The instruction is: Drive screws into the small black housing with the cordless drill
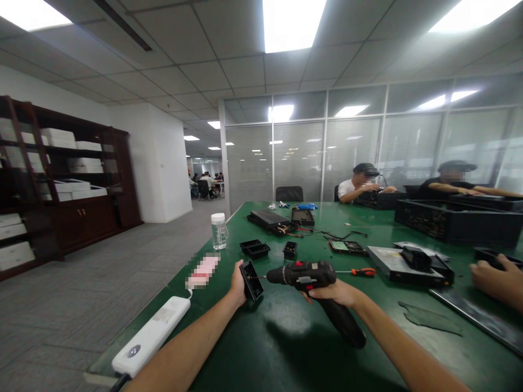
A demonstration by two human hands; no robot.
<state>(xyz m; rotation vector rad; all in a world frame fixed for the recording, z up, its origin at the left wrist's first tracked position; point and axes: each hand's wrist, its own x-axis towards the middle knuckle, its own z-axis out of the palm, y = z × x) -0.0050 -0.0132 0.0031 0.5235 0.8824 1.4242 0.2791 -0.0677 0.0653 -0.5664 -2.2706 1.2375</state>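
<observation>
My left hand (237,284) is closed around the edge of a small black plastic box (254,287), tilted so its open side faces right. In my right hand (337,294) is a black cordless drill (304,274) with red details, its handle slanting down to the right. The thin bit (261,277) points left and reaches into the box; whether it touches a screw inside cannot be made out. Beyond my hands, more small black boxes (257,249) stand on the green table (261,348), with a single one (290,250) to their right.
A white power strip (157,329) and a clear bottle (219,234) line the left edge. Rightward lie an orange-handled screwdriver (363,271), a circuit board (348,247), a silver drive case (392,267) and a large black case (457,220). A co-worker's hand (500,280) works at right; two people sit farther back.
</observation>
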